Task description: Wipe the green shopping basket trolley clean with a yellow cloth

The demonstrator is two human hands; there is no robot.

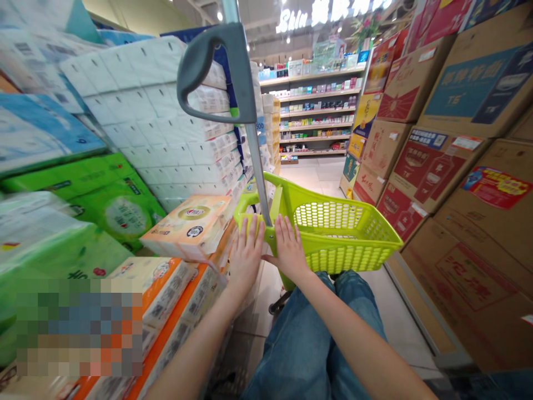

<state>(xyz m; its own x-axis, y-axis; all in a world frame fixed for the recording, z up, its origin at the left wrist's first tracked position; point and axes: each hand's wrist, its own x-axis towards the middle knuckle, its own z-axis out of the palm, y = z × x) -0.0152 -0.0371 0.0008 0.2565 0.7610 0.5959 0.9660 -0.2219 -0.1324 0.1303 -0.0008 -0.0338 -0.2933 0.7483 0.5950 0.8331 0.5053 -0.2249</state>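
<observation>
A yellow-green rolling shopping basket (345, 244) stands across the aisle in front of my knees. From its left end a metal pole rises to a grey loop handle (245, 78). My left hand (249, 244) lies on the basket's left end, left of the pole, with its fingers stretched out. Just right of the pole, my right hand (289, 244) rests on the basket's near edge, fingers extended and thumb pointing left. Neither hand grips anything. No goods show in the visible part of the basket, though its near wall hides some of the floor.
Tissue packs (187, 222) with orange trim are stacked close on my left, with white paper packs (162, 111) piled behind. Printed cardboard cartons (441, 166) form a wall on the right. Shelves (316, 116) of small goods stand at the aisle's far end.
</observation>
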